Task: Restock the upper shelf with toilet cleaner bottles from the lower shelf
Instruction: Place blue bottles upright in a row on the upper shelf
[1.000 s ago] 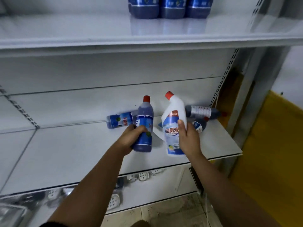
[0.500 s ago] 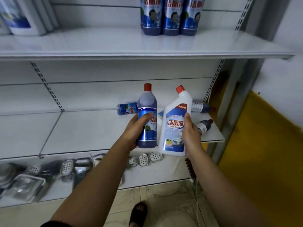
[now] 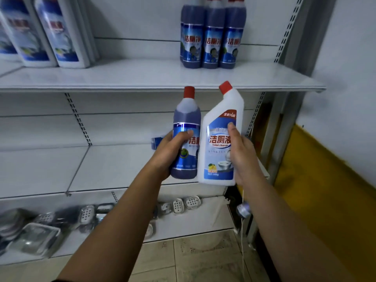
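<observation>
Your left hand (image 3: 169, 151) grips the blue toilet cleaner bottle (image 3: 186, 137); your right hand (image 3: 243, 155) holds the white toilet cleaner bottle (image 3: 220, 139), both upright below the upper shelf (image 3: 122, 78).

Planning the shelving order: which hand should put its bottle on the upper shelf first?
Left hand, probably: its blue bottle is right below the matching blue row; white bottles stand far left.

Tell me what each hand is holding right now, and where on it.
The left hand grips the blue bottle around its labelled body; the right hand grips the white bottle around its labelled body.
</observation>
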`<action>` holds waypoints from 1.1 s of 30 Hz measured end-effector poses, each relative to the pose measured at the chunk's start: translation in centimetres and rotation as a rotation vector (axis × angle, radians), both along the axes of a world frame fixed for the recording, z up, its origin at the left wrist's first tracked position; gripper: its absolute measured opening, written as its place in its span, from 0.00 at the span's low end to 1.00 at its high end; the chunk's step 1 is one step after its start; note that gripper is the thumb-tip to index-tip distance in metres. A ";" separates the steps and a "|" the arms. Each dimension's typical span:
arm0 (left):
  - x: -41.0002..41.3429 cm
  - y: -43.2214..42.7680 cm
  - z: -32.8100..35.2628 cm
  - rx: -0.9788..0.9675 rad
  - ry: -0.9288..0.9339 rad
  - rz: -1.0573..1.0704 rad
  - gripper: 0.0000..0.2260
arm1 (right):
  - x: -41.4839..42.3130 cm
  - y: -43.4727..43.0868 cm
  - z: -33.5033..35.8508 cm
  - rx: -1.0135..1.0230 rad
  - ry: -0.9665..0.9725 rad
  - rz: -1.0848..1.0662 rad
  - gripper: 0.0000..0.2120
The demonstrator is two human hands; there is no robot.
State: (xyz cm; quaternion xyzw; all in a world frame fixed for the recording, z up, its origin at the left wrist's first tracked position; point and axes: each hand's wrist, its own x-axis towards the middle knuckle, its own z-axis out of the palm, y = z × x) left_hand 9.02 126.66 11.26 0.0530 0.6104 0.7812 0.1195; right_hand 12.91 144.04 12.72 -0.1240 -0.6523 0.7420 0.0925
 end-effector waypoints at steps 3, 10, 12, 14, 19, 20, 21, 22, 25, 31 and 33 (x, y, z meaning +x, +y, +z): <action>0.5 -1.4 2.1 0.006 0.065 -0.013 0.09 | 0.4 -1.4 2.3 -0.006 0.044 0.020 0.14; 1.2 -6.7 5.5 0.017 0.150 0.055 0.07 | 1.3 -6.7 5.8 -0.009 0.119 0.060 0.14; 1.1 -8.4 6.4 0.013 0.164 0.067 0.09 | 1.3 -8.3 6.4 0.021 0.159 0.060 0.13; 0.9 -10.0 7.3 0.022 0.174 0.084 0.10 | 1.1 -9.9 7.1 0.025 0.194 0.072 0.12; 0.9 -13.6 8.8 0.036 0.191 0.105 0.12 | 0.5 -13.3 8.5 0.018 0.281 0.111 0.12; 0.9 -14.4 9.0 0.028 0.206 0.110 0.11 | 0.4 -14.1 8.7 0.012 0.294 0.118 0.12; 0.9 -15.1 9.2 0.020 0.223 0.117 0.11 | 0.3 -14.9 8.8 0.008 0.305 0.125 0.13; 0.9 -15.8 9.5 0.012 0.239 0.128 0.10 | 0.2 -15.6 8.9 0.006 0.314 0.133 0.14; 0.8 -18.0 10.2 0.012 0.264 0.158 0.13 | -0.2 -17.9 9.4 0.016 0.338 0.152 0.16; 0.6 -22.2 10.9 0.007 0.282 0.233 0.06 | -1.4 -21.9 10.0 0.013 0.373 0.197 0.18; 0.2 -23.4 11.0 -0.015 0.290 0.255 0.07 | -2.0 -23.0 10.0 0.008 0.375 0.209 0.18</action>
